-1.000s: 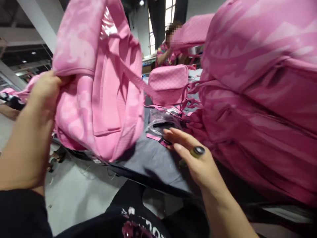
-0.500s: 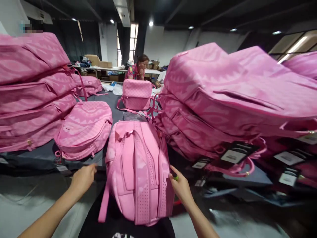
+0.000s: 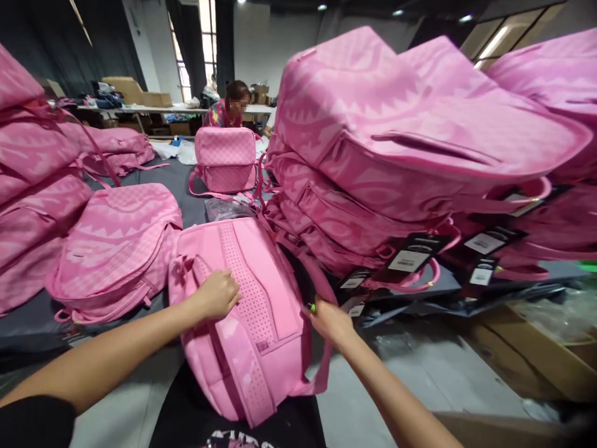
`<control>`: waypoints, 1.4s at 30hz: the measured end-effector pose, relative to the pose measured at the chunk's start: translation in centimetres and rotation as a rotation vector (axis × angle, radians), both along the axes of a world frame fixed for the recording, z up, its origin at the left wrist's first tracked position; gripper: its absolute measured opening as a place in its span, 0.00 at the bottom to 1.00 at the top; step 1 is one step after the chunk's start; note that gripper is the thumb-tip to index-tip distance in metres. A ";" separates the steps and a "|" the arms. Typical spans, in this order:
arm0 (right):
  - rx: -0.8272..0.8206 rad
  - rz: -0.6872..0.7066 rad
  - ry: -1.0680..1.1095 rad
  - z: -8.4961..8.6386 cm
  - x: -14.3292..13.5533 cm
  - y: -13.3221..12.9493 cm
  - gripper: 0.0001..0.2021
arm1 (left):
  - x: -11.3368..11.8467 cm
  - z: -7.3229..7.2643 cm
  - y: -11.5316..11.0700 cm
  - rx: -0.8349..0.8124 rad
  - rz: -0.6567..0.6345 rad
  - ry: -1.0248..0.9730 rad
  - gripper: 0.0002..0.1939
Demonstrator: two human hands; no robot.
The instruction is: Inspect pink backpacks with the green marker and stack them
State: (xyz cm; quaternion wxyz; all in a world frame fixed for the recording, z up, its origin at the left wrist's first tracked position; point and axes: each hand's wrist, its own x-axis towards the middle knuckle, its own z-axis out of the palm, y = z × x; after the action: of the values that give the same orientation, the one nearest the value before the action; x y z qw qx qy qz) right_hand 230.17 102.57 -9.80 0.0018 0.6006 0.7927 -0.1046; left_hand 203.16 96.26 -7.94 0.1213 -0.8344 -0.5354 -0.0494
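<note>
Pink backpack (image 3: 282,283), back panel up, lies at the middle of the table's near edge, its lower part jutting out over your dark clothing (image 3: 303,423). Dark grey cloth covers the table (image 3: 190,202); pale floor (image 3: 357,407) shows below. Just to its left lies a patterned bag (image 3: 116,242), with a stack (image 3: 28,186) beyond. Past the top end sit a clear packet (image 3: 228,210) and a small checked bag (image 3: 226,152). On your right, a tall pile (image 3: 396,137) crowds close, its black tags (image 3: 410,258) hanging near your right hand (image 3: 332,322). An open carton (image 3: 536,354) stands on the floor farther right. Across the table, a co-worker (image 3: 217,115) bends behind the small bag; boxes (image 3: 135,93) line a rear table, before dark curtains (image 3: 107,37) and a bright window (image 3: 208,37).

Your left arm crosses low over the backpack; the left hand (image 3: 219,295) is curled in a fist at its back panel, and you cannot tell whether it grips a strap. Your right hand, at the right side, pinches a green thing (image 3: 312,307), its fingertips pressed together.
</note>
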 end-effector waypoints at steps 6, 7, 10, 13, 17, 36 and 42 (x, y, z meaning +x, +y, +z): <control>-0.079 -0.027 0.101 -1.3 -2.2 2.0 0.22 | 3.3 3.0 6.6 -0.035 -0.022 0.031 0.15; -0.073 -0.038 0.103 -1.2 -2.6 1.6 0.22 | 3.8 3.4 8.3 -0.041 -0.011 0.041 0.17; -0.040 -0.049 0.121 -0.4 -2.5 0.0 0.20 | 4.2 4.6 10.9 -0.083 -0.005 0.076 0.21; 0.091 -0.026 0.204 0.5 -1.9 -1.4 0.17 | 3.5 6.1 9.7 -0.103 -0.041 0.094 0.22; 0.287 0.092 0.283 0.7 -2.2 -2.2 0.17 | 0.3 9.0 6.8 -0.095 -0.024 0.104 0.22; 0.128 0.138 0.231 -0.6 -2.7 -2.6 0.15 | -4.9 8.8 5.6 0.052 -0.009 0.164 0.19; 0.057 0.082 0.776 4.2 -1.8 -0.8 0.29 | 1.3 5.5 4.7 0.019 0.079 0.044 0.20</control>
State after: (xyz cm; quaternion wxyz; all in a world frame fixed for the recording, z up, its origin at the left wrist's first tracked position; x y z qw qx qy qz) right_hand 228.40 101.73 -5.56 -0.3106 0.4841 0.7602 -0.3020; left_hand 204.48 100.98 -2.43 0.1428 -0.8124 -0.5645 -0.0316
